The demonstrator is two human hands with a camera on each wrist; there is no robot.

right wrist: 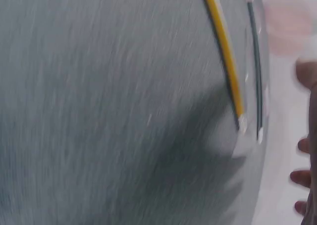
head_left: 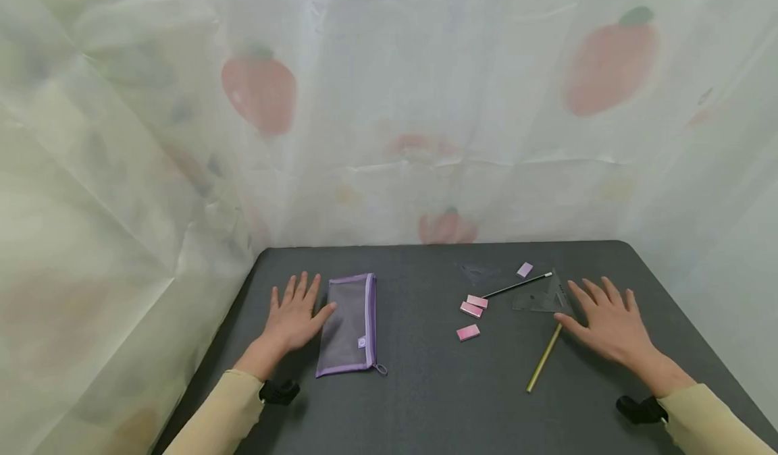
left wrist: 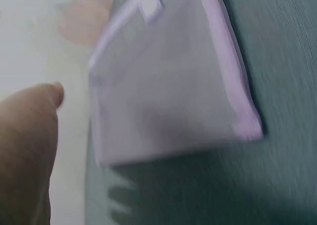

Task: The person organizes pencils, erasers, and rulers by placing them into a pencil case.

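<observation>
My left hand [head_left: 296, 313] lies flat on the dark table [head_left: 425, 387], fingers spread, its thumb touching the left edge of a purple mesh zip pouch [head_left: 349, 325]. The left wrist view shows the pouch [left wrist: 163, 86] close up and blurred beside my thumb [left wrist: 27, 145]. My right hand [head_left: 608, 320] rests flat at the right, fingers spread, beside a clear set square [head_left: 541, 298] and a yellow pencil [head_left: 544, 356]. The right wrist view shows the yellow pencil [right wrist: 225, 56] and a dark pencil [right wrist: 256, 61], blurred.
A black pencil [head_left: 516, 285] lies left of the set square. Three pink erasers [head_left: 473, 313] sit mid-table and a lilac one [head_left: 525, 269] farther back. A second faint clear triangle [head_left: 477, 271] lies near the back. A strawberry-print curtain [head_left: 389, 104] surrounds the table.
</observation>
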